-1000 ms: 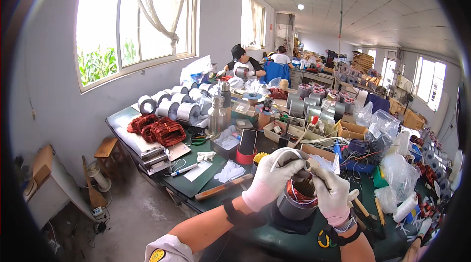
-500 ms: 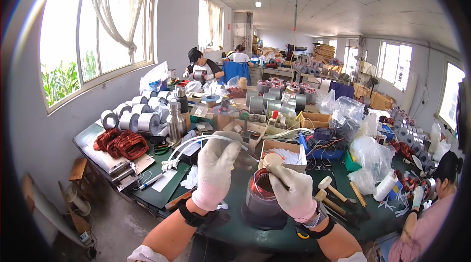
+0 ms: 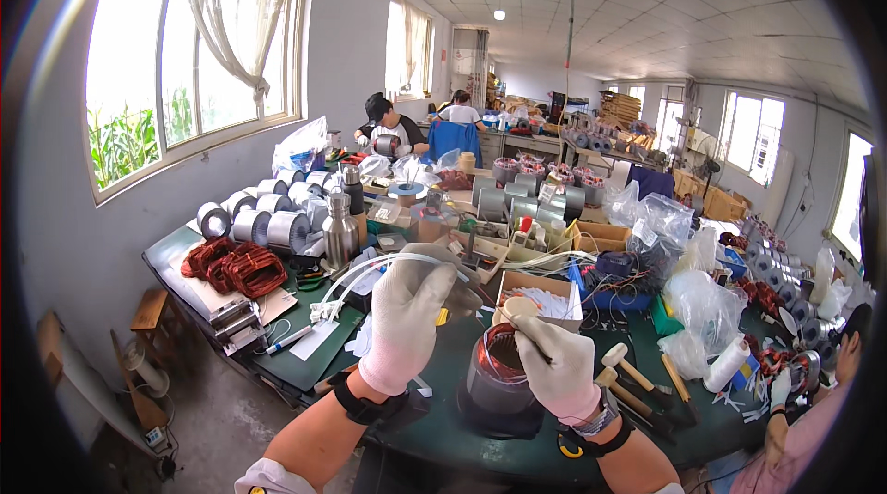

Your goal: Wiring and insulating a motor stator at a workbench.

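I'm in a motor-winding workshop, a long factory hall with big windows (image 3: pixel 194 78) and a panelled ceiling. My green bench (image 3: pixel 305 360) is crowded with steel stator cores (image 3: pixel 268 226), bundles of red-copper wire coils (image 3: pixel 236 268), wooden mallets (image 3: pixel 628 369), cardboard boxes (image 3: pixel 601 235) and plastic bags of parts (image 3: pixel 702 304). Other people (image 3: pixel 388 129) sit working at benches farther down, and stacked goods (image 3: pixel 619 108) fill the back of the room.

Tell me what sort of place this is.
Most likely a small electric-motor winding workshop. The gloved left hand and right hand work on a motor stator with copper windings; red-brown wire coils and a row of grey metal stator cores crowd the green bench.
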Action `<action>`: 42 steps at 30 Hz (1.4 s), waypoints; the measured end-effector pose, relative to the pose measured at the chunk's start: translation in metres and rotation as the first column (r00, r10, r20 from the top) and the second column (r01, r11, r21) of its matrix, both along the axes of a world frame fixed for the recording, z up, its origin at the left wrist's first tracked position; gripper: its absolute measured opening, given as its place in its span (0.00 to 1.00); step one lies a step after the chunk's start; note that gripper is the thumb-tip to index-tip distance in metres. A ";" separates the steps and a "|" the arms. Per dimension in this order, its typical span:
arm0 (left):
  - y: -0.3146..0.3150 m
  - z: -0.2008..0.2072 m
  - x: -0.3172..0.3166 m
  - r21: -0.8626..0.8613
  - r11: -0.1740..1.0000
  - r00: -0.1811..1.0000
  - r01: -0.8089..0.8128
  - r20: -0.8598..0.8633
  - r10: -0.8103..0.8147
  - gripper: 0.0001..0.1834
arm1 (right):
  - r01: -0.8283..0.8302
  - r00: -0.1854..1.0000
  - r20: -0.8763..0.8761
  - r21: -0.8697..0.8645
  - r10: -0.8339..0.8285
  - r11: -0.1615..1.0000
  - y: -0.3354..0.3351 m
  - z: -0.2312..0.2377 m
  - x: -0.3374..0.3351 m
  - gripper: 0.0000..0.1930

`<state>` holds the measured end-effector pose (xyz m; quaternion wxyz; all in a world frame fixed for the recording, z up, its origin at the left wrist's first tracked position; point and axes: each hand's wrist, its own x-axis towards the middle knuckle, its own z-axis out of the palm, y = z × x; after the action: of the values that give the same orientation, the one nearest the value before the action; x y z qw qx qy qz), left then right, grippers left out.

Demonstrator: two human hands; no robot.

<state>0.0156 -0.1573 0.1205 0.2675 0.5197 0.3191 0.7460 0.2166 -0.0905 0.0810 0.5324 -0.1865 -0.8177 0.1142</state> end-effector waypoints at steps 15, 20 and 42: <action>0.030 -0.018 0.023 -0.085 0.994 0.841 -0.065 -0.542 0.009 0.08 | -0.056 0.993 0.070 -0.461 0.100 0.886 0.037 -0.028 0.025 0.14; 0.064 -0.031 0.033 -0.110 0.993 0.797 -0.029 -0.602 -0.044 0.08 | 0.075 0.972 0.216 -0.645 0.088 0.761 0.048 -0.066 0.044 0.12; 0.094 -0.094 0.030 -0.035 0.989 0.322 -0.143 -0.947 0.013 0.09 | 0.011 0.990 0.130 -0.453 0.054 0.891 0.054 -0.064 0.051 0.12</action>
<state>0.0458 -0.0632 0.0261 0.0250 0.8241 0.4809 0.2983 0.2679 -0.0361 0.0174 0.4148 -0.3039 -0.8057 0.2940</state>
